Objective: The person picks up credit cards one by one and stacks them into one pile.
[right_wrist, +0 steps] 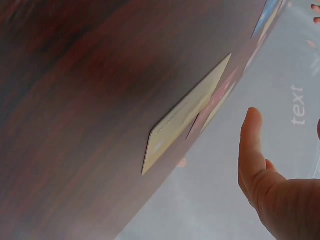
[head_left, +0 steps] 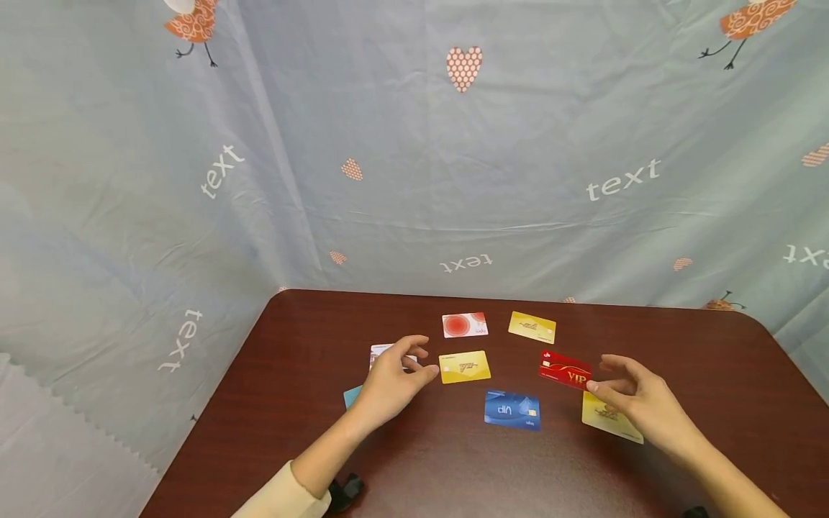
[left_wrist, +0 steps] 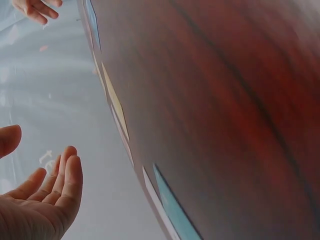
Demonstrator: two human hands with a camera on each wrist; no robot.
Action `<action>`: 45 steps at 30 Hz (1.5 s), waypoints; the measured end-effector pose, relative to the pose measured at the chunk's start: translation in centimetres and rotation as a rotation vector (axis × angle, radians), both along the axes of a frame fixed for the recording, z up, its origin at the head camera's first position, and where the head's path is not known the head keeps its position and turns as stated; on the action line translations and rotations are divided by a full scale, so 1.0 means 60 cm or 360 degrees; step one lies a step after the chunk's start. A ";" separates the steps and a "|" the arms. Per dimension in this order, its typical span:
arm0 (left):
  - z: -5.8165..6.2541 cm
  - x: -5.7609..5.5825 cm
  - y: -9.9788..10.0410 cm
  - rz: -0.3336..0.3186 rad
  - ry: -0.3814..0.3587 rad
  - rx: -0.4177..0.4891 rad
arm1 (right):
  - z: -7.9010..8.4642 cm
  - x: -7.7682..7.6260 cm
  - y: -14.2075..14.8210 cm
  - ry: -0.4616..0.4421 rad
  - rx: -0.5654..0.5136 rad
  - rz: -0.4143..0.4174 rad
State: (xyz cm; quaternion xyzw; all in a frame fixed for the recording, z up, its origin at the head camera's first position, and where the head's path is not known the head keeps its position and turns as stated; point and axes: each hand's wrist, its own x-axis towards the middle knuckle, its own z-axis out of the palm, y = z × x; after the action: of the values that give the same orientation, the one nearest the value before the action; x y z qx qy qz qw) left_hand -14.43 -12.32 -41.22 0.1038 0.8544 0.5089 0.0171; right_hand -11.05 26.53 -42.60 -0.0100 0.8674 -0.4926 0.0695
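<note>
My left hand (head_left: 396, 379) hovers over the left side of the cards, its fingers loosely bent and nothing held. Beneath it, a white picture card (head_left: 382, 354) and a teal card (head_left: 351, 396) are partly covered. Just right of its thumb lies a yellow card (head_left: 465, 367). My right hand (head_left: 641, 403) is held above the table too, without a card, as the right wrist view (right_wrist: 280, 185) shows for its thumb. Near that thumb in the head view are a red VIP card (head_left: 565, 370) and another yellow card (head_left: 612, 417), partly hidden by the hand.
Between the hands a blue VIP card (head_left: 512, 410) lies flat. Farther back are a white card with a red circle (head_left: 465, 325) and a third yellow card (head_left: 532, 327). The dark wooden table (head_left: 427, 467) meets a patterned grey-blue cloth (head_left: 531, 144) at its back.
</note>
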 end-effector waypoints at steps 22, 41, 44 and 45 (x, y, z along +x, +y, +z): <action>-0.030 -0.002 0.060 -0.0125 -0.0637 0.0449 | -0.026 -0.004 -0.058 -0.0387 -0.0405 0.0115; -0.043 -0.007 0.105 -0.0230 -0.0664 0.0252 | -0.039 -0.017 -0.097 -0.0371 -0.0286 0.0140; -0.045 -0.011 0.114 -0.0230 -0.0657 0.0184 | -0.041 -0.020 -0.103 -0.0347 -0.0247 0.0132; -0.045 -0.012 0.116 -0.0227 -0.0652 0.0166 | -0.042 -0.022 -0.104 -0.0342 -0.0236 0.0130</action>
State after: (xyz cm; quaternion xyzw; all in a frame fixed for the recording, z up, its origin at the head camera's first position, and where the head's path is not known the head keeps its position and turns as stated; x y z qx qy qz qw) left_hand -15.17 -5.37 -43.91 0.0592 0.7960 0.5604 0.2208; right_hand -12.34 20.29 -45.14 0.0024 0.8151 -0.5502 0.1811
